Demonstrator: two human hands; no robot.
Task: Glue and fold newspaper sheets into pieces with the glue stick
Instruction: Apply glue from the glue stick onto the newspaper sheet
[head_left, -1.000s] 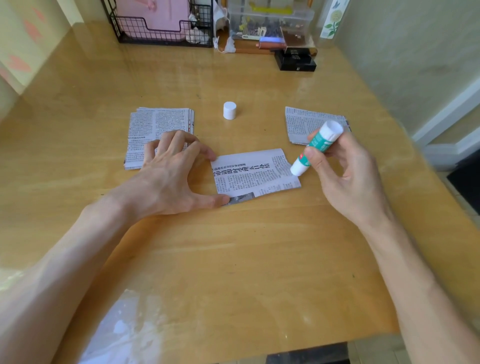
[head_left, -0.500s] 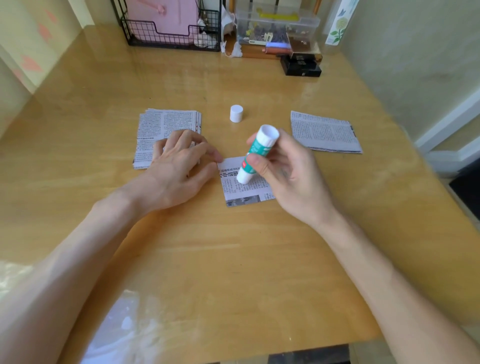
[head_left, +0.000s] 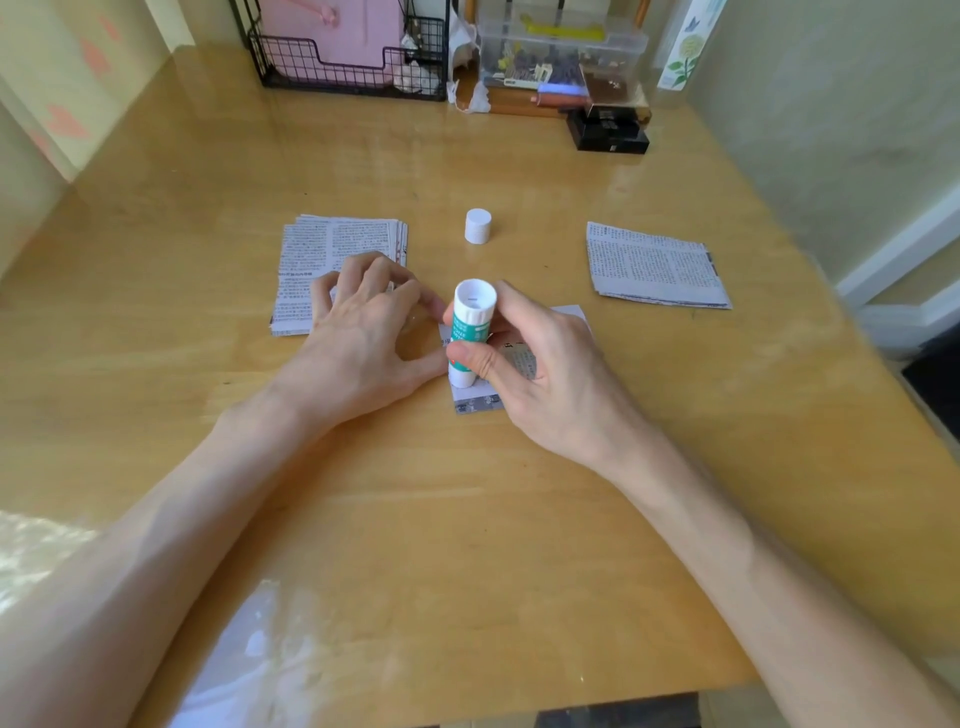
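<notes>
Glossy wooden desk (head_left: 467, 519): spread left hand (head_left: 358, 338) steadies small printed newspaper sheet (head_left: 521, 359); right hand (head_left: 550, 374) grips green-and-white glue stick (head_left: 470, 322); light, even strokes advised.

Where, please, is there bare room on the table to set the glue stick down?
Free: between the cap and right pile, and the near table. Crowded: around the left hand and right hand, and by the basket.

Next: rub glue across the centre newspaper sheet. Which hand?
Right: the right hand grips the green-and-white glue stick upright, tip on the printed newspaper sheet; the left hand rests at its left edge.
</notes>
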